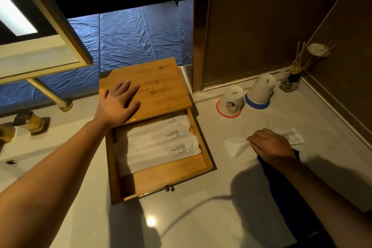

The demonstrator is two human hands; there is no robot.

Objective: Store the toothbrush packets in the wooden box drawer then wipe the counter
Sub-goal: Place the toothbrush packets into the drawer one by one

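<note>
Wooden box point(145, 84) on pale table point(201, 217), near the far left corner, drawer point(161, 175) pulled out toward the viewer. Inside the drawer, at least two white toothbrush packets point(161, 143) lying flat, side by side, printed "BRUSHING TEETH". Left hand point(118, 104) spread flat, palm down, on the box lid, grasping nothing, pinning the box in place. Right hand point(271, 145) well to the right of the drawer, fingers curled down onto one more white packet point(237, 147) on the table; a firm pinch or just a touch, impossible to tell. Second packet end point(291, 137) showing beyond the knuckles, possibly a separate packet. Dark blue cloth point(281, 187) under the right wrist and forearm, running toward the near edge. Behind, two upturned cups point(247, 94) on coloured coasters and reed diffuser point(291, 80) in the back right corner.

Step in hand, by judgement: gathering the last loose packets. Best done by pinching at the packet's end, lifting clear of the cloth, carrying left and laying flat alongside those already stored, low enough for the drawer to slide shut. Left palm kept pressing, so the box does not skid. Wiping not yet begun.
</note>
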